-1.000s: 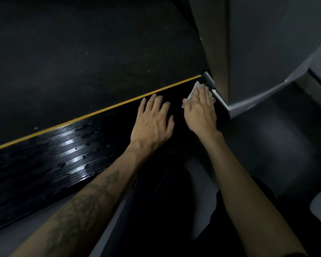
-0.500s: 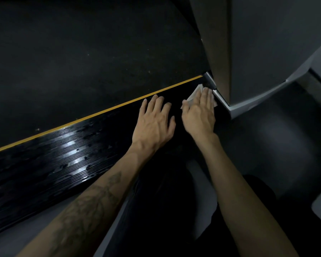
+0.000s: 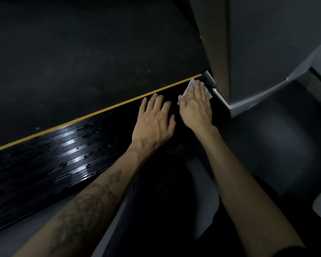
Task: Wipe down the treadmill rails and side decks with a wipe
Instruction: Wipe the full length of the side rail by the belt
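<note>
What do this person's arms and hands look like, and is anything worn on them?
Both forearms are bare, with no sleeves reaching them in view. The left hand and right hand wear no gloves, and no rings or watch show. The left forearm carries a dark leafy, vine-like tattoo running along it. The right forearm has no markings.

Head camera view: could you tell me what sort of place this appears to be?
Probably a gym, right at a treadmill: a dark running belt, a ribbed black side deck edged by a yellow stripe, and a grey upright. The right hand presses a wipe there.
</note>
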A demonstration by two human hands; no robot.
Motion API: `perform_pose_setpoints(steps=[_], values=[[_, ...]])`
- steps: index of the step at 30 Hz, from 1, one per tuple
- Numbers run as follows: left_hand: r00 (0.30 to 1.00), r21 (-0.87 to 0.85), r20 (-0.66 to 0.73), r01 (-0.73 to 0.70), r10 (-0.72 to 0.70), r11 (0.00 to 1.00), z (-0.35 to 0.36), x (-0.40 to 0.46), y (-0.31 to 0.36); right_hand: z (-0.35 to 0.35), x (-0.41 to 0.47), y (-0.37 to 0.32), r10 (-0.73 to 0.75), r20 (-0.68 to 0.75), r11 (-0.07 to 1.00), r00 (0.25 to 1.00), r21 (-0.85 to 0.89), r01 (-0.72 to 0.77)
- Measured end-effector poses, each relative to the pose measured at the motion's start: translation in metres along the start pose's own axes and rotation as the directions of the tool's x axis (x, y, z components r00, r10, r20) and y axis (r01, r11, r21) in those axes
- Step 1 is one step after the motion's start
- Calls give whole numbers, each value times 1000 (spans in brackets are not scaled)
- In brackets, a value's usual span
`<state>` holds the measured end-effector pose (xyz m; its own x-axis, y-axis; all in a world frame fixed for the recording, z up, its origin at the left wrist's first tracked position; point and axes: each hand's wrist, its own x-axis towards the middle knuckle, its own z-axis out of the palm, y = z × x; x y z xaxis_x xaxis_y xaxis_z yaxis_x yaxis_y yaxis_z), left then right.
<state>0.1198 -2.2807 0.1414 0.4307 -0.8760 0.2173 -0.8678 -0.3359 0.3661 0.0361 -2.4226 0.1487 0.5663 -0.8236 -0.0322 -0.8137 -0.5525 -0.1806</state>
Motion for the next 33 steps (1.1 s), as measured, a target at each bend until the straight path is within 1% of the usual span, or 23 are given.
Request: perform_pose_setpoints(steps=[4, 6, 9, 11, 14, 17, 21, 25, 28, 29, 31, 33], values=[[1000, 4, -1, 0, 0, 1000, 0, 0, 0, -4, 7, 7, 40, 2, 999, 999, 14, -40], [1000, 8, -10, -1, 1, 1000, 1, 0, 0, 3, -8, -1, 16, -37, 1000, 999, -11, -17], [1000, 13, -12, -2, 3, 1000, 2, 1, -1, 6, -11, -5, -43, -42, 999, 998, -31, 42], [1000, 11, -11, -2, 2, 1000, 3, 1, -1, 0, 5, -1, -22, -35, 1000, 999, -22, 21], [1000, 15, -12, 2, -2, 1000, 2, 1, -1, -6, 20, 5, 50, -18, 999, 999, 7, -50], [1000, 20, -16, 3, -3, 1000, 2, 2, -1, -3, 13, 3, 50, -34, 998, 998, 40, -49], [1000, 23, -8, 7, -7, 1000, 3, 2, -1, -2, 4, 2, 6, -183, 1000, 983, 17, -3], [1000, 21, -3, 2, -2, 1000, 3, 2, -1, 0, -6, 0, -59, -262, 997, 963, 30, 69], [1000, 15, -3, 7, -7, 1000, 4, 2, -1, 5, -17, -1, -104, -368, 991, 924, 38, 127], [1000, 13, 0, 7, -7, 1000, 4, 2, -1, 5, -20, -2, -109, -379, 990, 919, 38, 133], [1000, 10, 4, 6, -6, 1000, 4, 2, -1, 6, -24, -5, -125, -329, 991, 936, 4, 133], [1000, 2, 1, 6, -6, 1000, 4, 2, -1, 5, -28, -9, -139, -223, 988, 965, -95, 120]])
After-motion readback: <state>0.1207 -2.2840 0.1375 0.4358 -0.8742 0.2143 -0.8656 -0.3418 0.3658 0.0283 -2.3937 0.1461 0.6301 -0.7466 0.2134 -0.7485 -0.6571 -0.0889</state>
